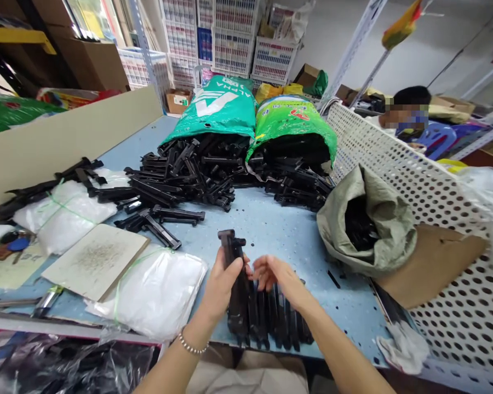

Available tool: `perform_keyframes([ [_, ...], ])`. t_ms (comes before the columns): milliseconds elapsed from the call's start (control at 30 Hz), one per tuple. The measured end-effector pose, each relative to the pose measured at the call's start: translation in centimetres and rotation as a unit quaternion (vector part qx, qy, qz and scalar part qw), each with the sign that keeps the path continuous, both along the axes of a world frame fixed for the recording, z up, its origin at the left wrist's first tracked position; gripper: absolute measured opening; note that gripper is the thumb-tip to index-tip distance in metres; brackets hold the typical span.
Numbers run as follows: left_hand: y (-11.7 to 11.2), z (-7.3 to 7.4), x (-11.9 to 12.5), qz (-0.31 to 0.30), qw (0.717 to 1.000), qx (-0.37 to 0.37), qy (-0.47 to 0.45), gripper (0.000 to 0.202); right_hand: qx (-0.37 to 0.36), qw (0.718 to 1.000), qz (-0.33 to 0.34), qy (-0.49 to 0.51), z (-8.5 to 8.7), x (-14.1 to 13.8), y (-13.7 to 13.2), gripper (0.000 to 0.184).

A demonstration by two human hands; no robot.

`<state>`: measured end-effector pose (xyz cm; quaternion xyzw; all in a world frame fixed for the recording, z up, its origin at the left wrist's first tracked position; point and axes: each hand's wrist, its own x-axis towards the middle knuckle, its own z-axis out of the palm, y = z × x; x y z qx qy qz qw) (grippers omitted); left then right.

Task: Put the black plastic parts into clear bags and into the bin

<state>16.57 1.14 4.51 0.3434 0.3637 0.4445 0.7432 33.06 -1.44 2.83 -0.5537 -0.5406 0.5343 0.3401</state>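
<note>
A long black plastic part (235, 273) is upright in my left hand (224, 282), whose thumb and fingers wrap round its middle. Close to its right side is my right hand (277, 276), fingers loosely bent and apart, with nothing visible in them. Below my hands, a row of similar black plastic parts (277, 323) stands side by side along the table's front edge, partly covered by my right hand and forearm. Loose black parts (160, 224) lie to the left, in front of a larger heap (189, 169).
A teal sack (222, 106) and a green sack (298, 120) spill black parts at the back. At right are a grey-green bag (370, 213), cardboard (439, 262) and a perforated white panel (456, 219). Wrapped white bundles (160, 295) lie left. A person (408, 112) is beyond the panel.
</note>
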Motion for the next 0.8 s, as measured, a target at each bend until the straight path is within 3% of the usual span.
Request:
perform_keyframes([
  [33, -0.6, 0.2, -0.1, 0.003, 0.999, 0.007, 0.034, 0.049, 0.106, 0.99, -0.037, -0.091, 0.6, 0.2, 0.4, 0.049],
  [67, -1.1, 0.3, -0.2, -0.002, 0.998, 0.011, 0.063, 0.051, 0.204, 0.962, -0.046, -0.178, 1.2, 0.4, 1.1, 0.044],
  [133, -2.0, 0.7, -0.4, -0.024, 0.995, 0.005, 0.094, 0.053, 0.351, 0.885, 0.008, -0.305, 1.9, 0.6, 2.5, 0.039],
  [200, -2.5, 1.1, -0.6, -0.04, 0.994, -0.009, 0.101, 0.053, 0.424, 0.829, 0.089, -0.354, 2.0, 0.4, 3.6, 0.041],
  [267, -2.5, 1.1, -0.9, -0.035, 0.993, -0.021, 0.107, 0.052, 0.423, 0.824, 0.125, -0.355, 1.7, -0.1, 4.0, 0.044],
  [367, -2.1, 0.7, -1.6, 0.011, 0.993, -0.041, 0.106, 0.05, 0.337, 0.874, 0.123, -0.326, 1.3, -1.1, 2.8, 0.045],
  [400, -1.9, 0.4, -1.8, 0.027, 0.993, -0.05, 0.104, 0.048, 0.326, 0.879, 0.131, -0.323, 1.1, -1.5, 1.9, 0.045],
  [433, -1.7, 0.1, -2.0, 0.039, 0.992, -0.059, 0.103, 0.045, 0.335, 0.871, 0.15, -0.327, 0.8, -2.0, 0.8, 0.045],
  [567, -1.6, -1.2, -2.4, 0.022, 0.99, -0.103, 0.097, 0.042, 0.435, 0.795, 0.198, -0.374, -0.9, -3.6, -3.9, 0.04],
  [600, -1.7, -1.5, -2.4, 0.017, 0.989, -0.115, 0.095, 0.042, 0.435, 0.794, 0.188, -0.381, -1.3, -3.6, -4.9, 0.038],
  [667, -2.0, -2.2, -2.6, 0.024, 0.986, -0.133, 0.1, 0.04, 0.393, 0.82, 0.14, -0.393, -2.0, -3.0, -6.6, 0.035],
  [733, -2.3, -3.1, -3.2, 0.036, 0.982, -0.139, 0.119, 0.039, 0.319, 0.849, 0.039, -0.419, -2.6, -1.4, -8.0, 0.033],
  [800, -2.5, -4.1, -3.7, 0.013, 0.979, -0.147, 0.141, 0.039, 0.241, 0.852, -0.082, -0.457, -3.3, 0.4, -9.0, 0.033],
])
